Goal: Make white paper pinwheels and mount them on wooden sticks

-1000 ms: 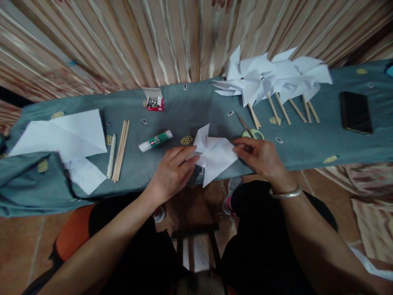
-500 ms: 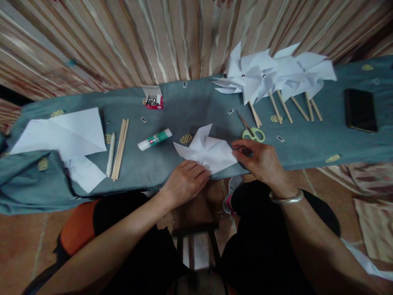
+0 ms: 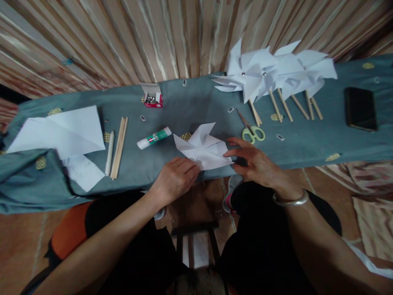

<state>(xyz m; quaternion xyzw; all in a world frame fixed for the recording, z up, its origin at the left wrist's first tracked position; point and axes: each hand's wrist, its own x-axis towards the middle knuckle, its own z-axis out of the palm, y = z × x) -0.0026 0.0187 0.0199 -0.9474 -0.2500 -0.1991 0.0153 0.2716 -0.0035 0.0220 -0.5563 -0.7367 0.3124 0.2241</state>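
A folded white paper pinwheel (image 3: 203, 148) lies flat near the front edge of the teal-covered table (image 3: 307, 139). My left hand (image 3: 175, 178) has its fingers curled and pinches the pinwheel's lower left edge. Fingers stretched out, my right hand (image 3: 255, 162) rests with its fingertips at the pinwheel's right point; a metal bangle is on that wrist. Green-handled scissors (image 3: 253, 132) lie just beyond my right hand. A glue stick (image 3: 154, 138) lies to the left of the pinwheel.
Several finished pinwheels on wooden sticks (image 3: 273, 73) lie at the back right, with a black phone (image 3: 360, 108) further right. A small red box of pins (image 3: 152, 99) stands at the back. Loose sticks (image 3: 119, 147) and white paper sheets (image 3: 61, 133) are on the left. Behind hangs a striped curtain.
The pinwheel has been turned and laid flatter. My left hand slid from its centre down to its lower left edge. My right hand's fingers have opened from a pinch and stretched out.
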